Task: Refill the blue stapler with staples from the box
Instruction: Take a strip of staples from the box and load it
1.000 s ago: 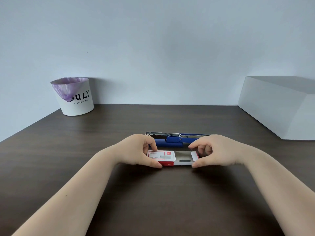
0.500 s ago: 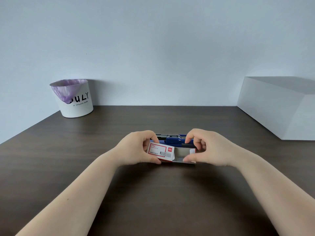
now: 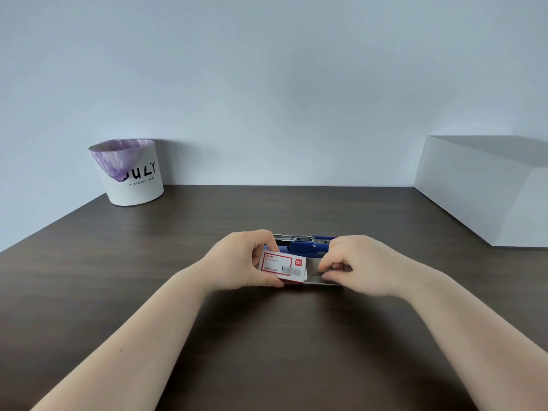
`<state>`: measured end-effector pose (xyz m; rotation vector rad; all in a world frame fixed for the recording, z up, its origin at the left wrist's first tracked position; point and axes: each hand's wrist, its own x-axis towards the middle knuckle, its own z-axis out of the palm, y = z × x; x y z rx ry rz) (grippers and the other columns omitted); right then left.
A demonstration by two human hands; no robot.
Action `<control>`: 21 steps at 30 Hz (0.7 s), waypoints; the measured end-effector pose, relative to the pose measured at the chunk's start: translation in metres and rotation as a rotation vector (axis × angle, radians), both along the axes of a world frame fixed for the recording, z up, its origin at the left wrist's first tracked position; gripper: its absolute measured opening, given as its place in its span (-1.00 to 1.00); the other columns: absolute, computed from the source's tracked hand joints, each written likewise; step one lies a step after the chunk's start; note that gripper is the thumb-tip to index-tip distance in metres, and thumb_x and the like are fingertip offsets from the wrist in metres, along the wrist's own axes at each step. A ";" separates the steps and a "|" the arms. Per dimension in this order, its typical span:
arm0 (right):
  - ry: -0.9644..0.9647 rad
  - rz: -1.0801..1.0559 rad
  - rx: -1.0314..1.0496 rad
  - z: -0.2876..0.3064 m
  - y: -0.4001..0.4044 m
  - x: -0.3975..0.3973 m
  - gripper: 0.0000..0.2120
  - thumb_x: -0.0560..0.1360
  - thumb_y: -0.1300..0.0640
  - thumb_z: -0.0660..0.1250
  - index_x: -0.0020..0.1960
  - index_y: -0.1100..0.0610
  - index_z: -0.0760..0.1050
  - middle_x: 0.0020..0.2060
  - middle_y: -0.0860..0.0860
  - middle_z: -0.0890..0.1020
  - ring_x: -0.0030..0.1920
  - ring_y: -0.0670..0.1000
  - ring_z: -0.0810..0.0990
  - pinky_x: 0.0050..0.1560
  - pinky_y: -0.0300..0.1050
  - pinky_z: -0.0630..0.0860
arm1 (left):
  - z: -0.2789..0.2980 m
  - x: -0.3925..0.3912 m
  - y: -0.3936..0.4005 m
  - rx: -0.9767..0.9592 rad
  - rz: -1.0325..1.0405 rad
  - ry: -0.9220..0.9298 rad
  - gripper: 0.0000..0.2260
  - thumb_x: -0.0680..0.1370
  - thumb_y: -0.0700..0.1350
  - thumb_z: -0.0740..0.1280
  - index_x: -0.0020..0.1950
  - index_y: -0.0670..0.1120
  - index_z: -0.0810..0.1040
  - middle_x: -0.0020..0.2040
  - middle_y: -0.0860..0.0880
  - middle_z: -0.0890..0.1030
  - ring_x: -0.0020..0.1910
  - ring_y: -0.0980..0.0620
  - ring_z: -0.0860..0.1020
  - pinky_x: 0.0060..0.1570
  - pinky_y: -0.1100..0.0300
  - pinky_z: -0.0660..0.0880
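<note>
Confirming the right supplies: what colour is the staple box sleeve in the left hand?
White with a red border and red logo, on the staple box sleeve; head view.

L hand [image 3: 237, 262] grips staple box [image 3: 283, 267]; R hand [image 3: 360, 266] in tray.

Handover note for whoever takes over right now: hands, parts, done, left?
Left hand: holds the staple box by its sleeve, just above the table.
Right hand: fingers reach into the box's slid-out tray; whether they grip staples cannot be told.
Blue stapler: lies opened behind the box.
Done: stapler opened, box opened.
Left: take out a strip, load it, shut the stapler.
</note>
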<state>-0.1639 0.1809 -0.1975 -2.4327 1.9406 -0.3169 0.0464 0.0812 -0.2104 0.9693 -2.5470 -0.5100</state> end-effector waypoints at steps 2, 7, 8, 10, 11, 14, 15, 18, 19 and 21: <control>0.037 -0.009 0.013 0.001 0.000 0.001 -0.86 0.48 0.06 0.30 -0.09 0.07 0.62 -0.23 0.01 0.59 -0.16 -0.01 0.53 -0.14 -0.17 0.43 | 0.000 0.000 0.000 -0.007 0.000 -0.005 -0.65 0.25 0.09 0.56 -0.13 0.03 0.49 -0.40 0.10 0.43 -0.41 0.12 0.36 -0.35 0.22 0.30; 0.129 -0.035 0.014 0.003 -0.002 0.006 -0.89 0.45 0.05 0.30 -0.22 0.01 0.56 -0.24 -0.02 0.60 -0.18 -0.02 0.51 -0.20 -0.11 0.45 | 0.000 0.000 0.000 -0.004 -0.005 -0.011 -0.66 0.25 0.10 0.55 -0.12 0.03 0.50 -0.37 0.09 0.47 -0.40 0.11 0.37 -0.33 0.20 0.33; 0.144 -0.041 0.018 0.004 -0.003 0.007 -0.84 0.44 0.05 0.29 -0.32 -0.02 0.49 -0.28 -0.04 0.57 -0.20 -0.02 0.48 -0.24 -0.12 0.43 | 0.000 0.000 0.000 -0.004 -0.005 -0.011 -0.66 0.26 0.10 0.55 -0.12 0.03 0.50 -0.37 0.09 0.46 -0.40 0.11 0.37 -0.33 0.21 0.32; 0.157 -0.053 0.035 0.004 -0.003 0.007 -0.69 0.44 0.05 0.29 -0.46 -0.06 0.33 -0.38 -0.08 0.48 -0.24 -0.03 0.43 -0.35 -0.17 0.34 | 0.000 0.000 0.000 -0.004 -0.008 -0.013 -0.66 0.26 0.11 0.55 -0.13 0.05 0.50 -0.38 0.09 0.45 -0.41 0.12 0.37 -0.35 0.22 0.31; 0.153 -0.060 0.042 0.004 -0.004 0.007 -0.67 0.44 0.05 0.29 -0.48 -0.05 0.31 -0.40 -0.09 0.46 -0.25 -0.03 0.42 -0.38 -0.19 0.30 | 0.000 0.000 0.000 -0.004 -0.010 -0.016 -0.67 0.26 0.11 0.55 -0.14 0.06 0.49 -0.38 0.10 0.45 -0.41 0.12 0.37 -0.35 0.23 0.31; 0.095 -0.055 0.047 0.003 -0.002 0.010 -0.84 0.47 0.08 0.28 -0.26 -0.03 0.56 -0.28 -0.07 0.57 -0.20 -0.03 0.50 -0.31 -0.25 0.35 | 0.000 0.000 -0.001 -0.001 -0.010 -0.019 -0.68 0.26 0.11 0.55 -0.15 0.08 0.48 -0.40 0.10 0.44 -0.42 0.14 0.37 -0.37 0.25 0.30; 0.068 -0.054 0.048 0.002 -0.001 0.011 -0.86 0.49 0.09 0.28 -0.18 0.00 0.60 -0.22 -0.04 0.61 -0.16 -0.03 0.53 -0.23 -0.23 0.40 | 0.000 0.000 -0.001 0.001 -0.007 -0.015 -0.68 0.26 0.11 0.55 -0.16 0.08 0.47 -0.41 0.10 0.43 -0.43 0.15 0.38 -0.37 0.26 0.29; -0.052 -0.058 0.003 0.000 -0.001 0.010 -0.89 0.49 0.11 0.31 -0.15 0.08 0.60 -0.22 -0.05 0.56 -0.14 -0.03 0.55 -0.10 -0.20 0.43 | -0.002 0.001 -0.003 0.006 -0.004 -0.002 -0.67 0.25 0.11 0.56 -0.19 0.11 0.45 -0.44 0.10 0.41 -0.43 0.18 0.39 -0.39 0.26 0.28; -0.110 -0.076 -0.037 0.001 -0.001 0.008 -0.90 0.48 0.11 0.33 -0.16 0.08 0.59 -0.24 -0.07 0.52 -0.17 -0.03 0.53 -0.12 -0.21 0.42 | -0.003 0.001 -0.004 0.005 -0.003 0.000 -0.67 0.24 0.11 0.56 -0.20 0.12 0.44 -0.44 0.09 0.40 -0.44 0.17 0.38 -0.39 0.26 0.27; -0.242 -0.151 -0.122 0.007 0.000 0.002 -0.92 0.47 0.11 0.36 -0.18 0.08 0.57 -0.26 -0.09 0.49 -0.22 -0.07 0.50 -0.18 -0.24 0.41 | -0.005 0.001 -0.005 0.001 0.000 0.001 -0.67 0.24 0.12 0.55 -0.20 0.11 0.44 -0.44 0.09 0.40 -0.45 0.15 0.37 -0.39 0.26 0.28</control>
